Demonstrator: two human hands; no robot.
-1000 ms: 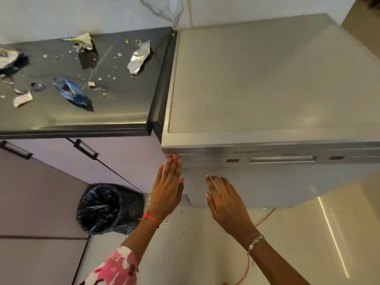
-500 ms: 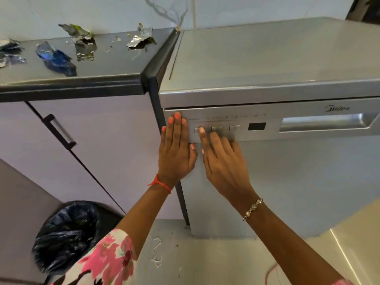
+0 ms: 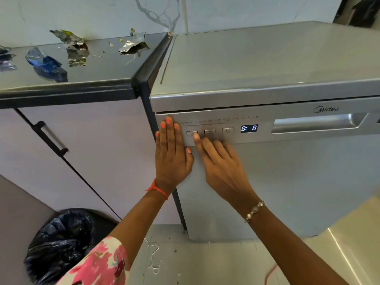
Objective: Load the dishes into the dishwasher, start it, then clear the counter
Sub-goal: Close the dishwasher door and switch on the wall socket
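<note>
The dishwasher (image 3: 267, 182) fills the right and centre of the frame with its door shut, and its display (image 3: 249, 128), dark half a second ago, is now lit with pale blue digits. The right hand (image 3: 222, 167) has its index fingertip (image 3: 196, 137) on the leftmost button (image 3: 191, 133) of the control strip. Its other fingers are blurred but loosely extended, so the grip is open and holds nothing. The left hand (image 3: 171, 153) lies flat against the strip's left end, fingers straight, grip open, apparently steadying the door. A second ago both hands were lower, under the strip. The lit display suggests the machine has been switched on, so loading looks done, while choosing a programme and starting the wash probably still lie ahead. On the worktop (image 3: 107, 81) at upper left, a blue wrapper (image 3: 47, 66) and foil scraps (image 3: 133, 45) still wait to be cleared. A black bin bag (image 3: 59, 243) sits at lower left.
</note>
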